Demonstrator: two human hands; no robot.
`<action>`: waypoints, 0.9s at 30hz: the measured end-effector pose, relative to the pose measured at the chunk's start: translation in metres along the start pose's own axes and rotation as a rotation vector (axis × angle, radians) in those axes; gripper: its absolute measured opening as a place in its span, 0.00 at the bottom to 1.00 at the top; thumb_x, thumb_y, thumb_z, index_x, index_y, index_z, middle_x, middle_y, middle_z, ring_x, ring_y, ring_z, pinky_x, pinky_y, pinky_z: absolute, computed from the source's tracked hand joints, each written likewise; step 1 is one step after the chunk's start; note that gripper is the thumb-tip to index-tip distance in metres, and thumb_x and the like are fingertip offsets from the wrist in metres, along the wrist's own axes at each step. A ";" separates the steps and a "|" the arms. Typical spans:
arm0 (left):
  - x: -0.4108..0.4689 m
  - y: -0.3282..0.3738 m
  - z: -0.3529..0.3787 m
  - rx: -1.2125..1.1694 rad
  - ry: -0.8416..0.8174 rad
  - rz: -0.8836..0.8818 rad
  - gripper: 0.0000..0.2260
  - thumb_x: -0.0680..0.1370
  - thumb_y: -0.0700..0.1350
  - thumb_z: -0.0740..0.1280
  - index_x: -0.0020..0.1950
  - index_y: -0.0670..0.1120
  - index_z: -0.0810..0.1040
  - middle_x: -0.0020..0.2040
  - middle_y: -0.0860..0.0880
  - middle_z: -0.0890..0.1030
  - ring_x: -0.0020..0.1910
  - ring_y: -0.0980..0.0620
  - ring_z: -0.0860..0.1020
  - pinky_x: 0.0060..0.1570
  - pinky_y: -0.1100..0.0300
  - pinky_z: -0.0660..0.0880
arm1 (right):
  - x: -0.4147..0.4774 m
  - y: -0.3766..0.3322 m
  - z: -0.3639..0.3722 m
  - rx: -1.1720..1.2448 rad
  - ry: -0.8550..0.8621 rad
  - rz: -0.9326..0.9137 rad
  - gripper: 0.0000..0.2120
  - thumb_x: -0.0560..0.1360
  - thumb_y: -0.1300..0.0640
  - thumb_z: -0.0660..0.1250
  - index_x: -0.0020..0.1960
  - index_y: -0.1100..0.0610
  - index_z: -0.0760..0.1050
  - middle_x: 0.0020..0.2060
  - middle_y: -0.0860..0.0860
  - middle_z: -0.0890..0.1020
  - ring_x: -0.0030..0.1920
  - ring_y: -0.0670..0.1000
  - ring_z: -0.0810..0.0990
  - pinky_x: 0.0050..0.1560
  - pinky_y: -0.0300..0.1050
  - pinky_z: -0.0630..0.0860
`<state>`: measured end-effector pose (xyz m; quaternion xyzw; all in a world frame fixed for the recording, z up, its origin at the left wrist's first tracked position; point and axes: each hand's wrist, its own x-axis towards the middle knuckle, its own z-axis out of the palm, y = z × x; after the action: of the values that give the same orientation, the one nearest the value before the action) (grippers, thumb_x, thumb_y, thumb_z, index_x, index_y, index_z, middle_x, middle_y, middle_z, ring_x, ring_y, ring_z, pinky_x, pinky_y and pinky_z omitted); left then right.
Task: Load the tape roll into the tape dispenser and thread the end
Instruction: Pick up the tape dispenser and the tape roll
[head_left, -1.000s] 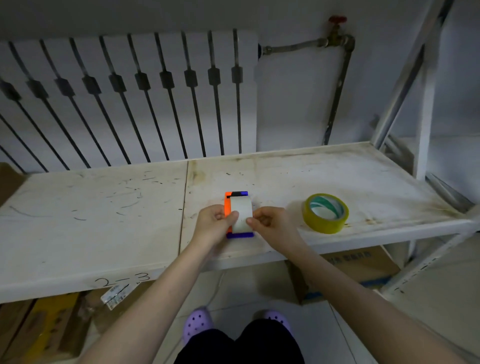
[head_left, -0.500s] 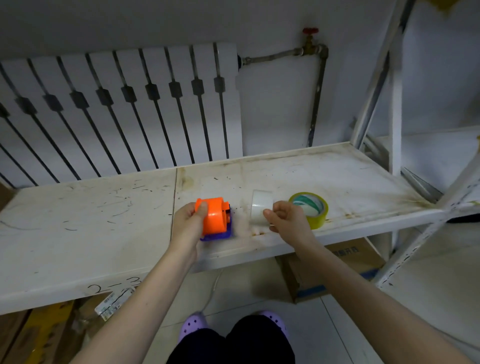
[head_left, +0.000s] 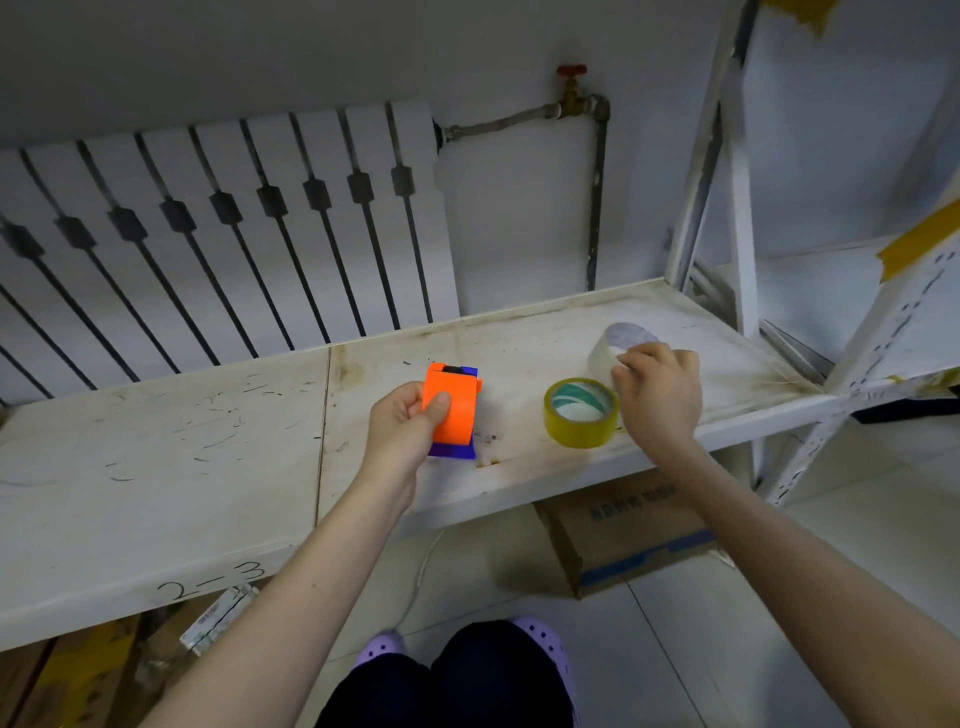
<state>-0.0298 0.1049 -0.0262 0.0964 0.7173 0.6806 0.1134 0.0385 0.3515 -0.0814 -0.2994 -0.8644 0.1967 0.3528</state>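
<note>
A person holds an orange tape dispenser in one hand and a pale tape roll in the other, over a scuffed white shelf.

The orange and blue tape dispenser (head_left: 451, 410) is gripped in the left hand (head_left: 405, 431), thumb pressed on its orange side, its blue base down at the shelf (head_left: 208, 467) near the middle. The translucent white tape roll (head_left: 615, 345) is pinched at its near rim by the closed fingers of the right hand (head_left: 657, 397), off to the right and well apart from the dispenser. Between the two hands, just beside the right one, a yellow tape roll (head_left: 581, 413) lies flat on the shelf. A white radiator (head_left: 218, 234) stands behind. A cardboard box (head_left: 628, 530) sits on the floor below, and purple shoes (head_left: 540, 644) show at the bottom.
</note>
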 end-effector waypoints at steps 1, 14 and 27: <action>0.000 0.001 0.002 -0.004 -0.003 -0.002 0.07 0.79 0.41 0.63 0.42 0.50 0.76 0.40 0.51 0.79 0.39 0.54 0.76 0.38 0.62 0.72 | 0.005 0.014 0.002 -0.014 -0.018 0.022 0.11 0.77 0.57 0.62 0.53 0.59 0.80 0.56 0.54 0.80 0.57 0.57 0.69 0.51 0.50 0.70; 0.003 0.000 0.012 -0.027 0.068 -0.026 0.09 0.78 0.38 0.64 0.40 0.49 0.74 0.39 0.51 0.77 0.38 0.53 0.74 0.40 0.60 0.71 | 0.009 0.047 0.016 -0.075 -0.105 0.030 0.17 0.74 0.65 0.62 0.63 0.61 0.73 0.64 0.57 0.76 0.65 0.58 0.71 0.62 0.53 0.69; -0.004 -0.006 0.002 -0.077 0.189 -0.023 0.10 0.78 0.36 0.63 0.39 0.48 0.74 0.38 0.51 0.77 0.37 0.52 0.74 0.37 0.61 0.70 | -0.018 -0.017 0.053 -0.294 -0.612 -0.058 0.11 0.79 0.55 0.55 0.54 0.57 0.74 0.48 0.55 0.81 0.52 0.56 0.78 0.64 0.52 0.66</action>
<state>-0.0249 0.1051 -0.0321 0.0193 0.6992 0.7124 0.0566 0.0037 0.3202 -0.1160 -0.2494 -0.9575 0.1405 0.0355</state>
